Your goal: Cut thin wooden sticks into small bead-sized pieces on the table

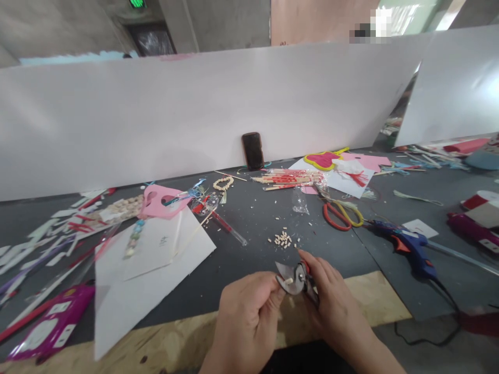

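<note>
My right hand (331, 296) is wrapped around a pair of pruning shears (300, 277), whose curved blades stand apart and point left. Between the blades shows the pale end of a thin wooden stick (289, 281). My left hand (249, 311) pinches this stick close to the lower blade; the rest of it is hidden by the fingers. Just beyond the shears, a small pile of short cut wooden pieces (283, 239) lies on the dark tabletop (249, 265), with a few loose ones scattered around it.
Scissors (337, 216) and a blue glue gun (413, 246) lie to the right. Red-wrapped sticks (290, 178) and a phone (253, 150) are farther back, before a white panel (195, 114). At left are white sheets (152, 259), a heart-shaped piece (223, 183) and a purple packet (54, 322).
</note>
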Action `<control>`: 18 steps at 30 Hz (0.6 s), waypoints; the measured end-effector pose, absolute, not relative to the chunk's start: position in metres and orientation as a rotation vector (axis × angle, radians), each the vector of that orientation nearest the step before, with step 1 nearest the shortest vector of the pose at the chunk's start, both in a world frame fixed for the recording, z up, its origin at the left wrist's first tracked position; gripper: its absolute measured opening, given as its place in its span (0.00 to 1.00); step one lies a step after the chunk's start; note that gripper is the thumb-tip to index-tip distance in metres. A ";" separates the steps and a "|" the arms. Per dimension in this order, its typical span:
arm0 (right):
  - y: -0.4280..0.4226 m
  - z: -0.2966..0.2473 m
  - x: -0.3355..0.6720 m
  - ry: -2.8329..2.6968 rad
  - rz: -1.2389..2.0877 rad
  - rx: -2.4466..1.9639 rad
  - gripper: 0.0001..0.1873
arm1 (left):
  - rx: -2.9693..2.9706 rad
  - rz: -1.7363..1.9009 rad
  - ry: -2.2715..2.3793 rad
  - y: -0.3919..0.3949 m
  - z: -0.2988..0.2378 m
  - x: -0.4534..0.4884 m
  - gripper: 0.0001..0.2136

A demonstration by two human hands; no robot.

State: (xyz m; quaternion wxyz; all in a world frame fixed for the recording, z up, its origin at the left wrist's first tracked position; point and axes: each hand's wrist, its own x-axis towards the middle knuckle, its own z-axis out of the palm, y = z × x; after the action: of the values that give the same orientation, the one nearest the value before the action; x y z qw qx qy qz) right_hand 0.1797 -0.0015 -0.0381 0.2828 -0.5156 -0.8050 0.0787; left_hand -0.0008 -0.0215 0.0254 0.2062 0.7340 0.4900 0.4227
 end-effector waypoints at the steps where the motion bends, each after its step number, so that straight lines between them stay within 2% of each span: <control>1: -0.001 -0.037 0.180 -2.159 0.216 -1.376 0.29 | 2.047 1.171 1.371 -0.021 0.025 -0.001 0.12; 11: 0.005 -0.036 0.179 -2.152 0.222 -1.365 0.27 | 1.980 1.191 1.372 -0.022 0.025 -0.001 0.10; 18: 0.004 -0.036 0.176 -2.161 0.199 -1.412 0.29 | 1.939 1.263 1.445 -0.020 0.018 -0.003 0.08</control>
State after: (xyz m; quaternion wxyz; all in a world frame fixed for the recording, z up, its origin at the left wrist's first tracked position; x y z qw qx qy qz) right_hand 0.1761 0.0035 -0.0363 0.2727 -0.5248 -0.8029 0.0741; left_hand -0.0033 -0.0197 0.0183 0.2052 0.6956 0.5182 0.4533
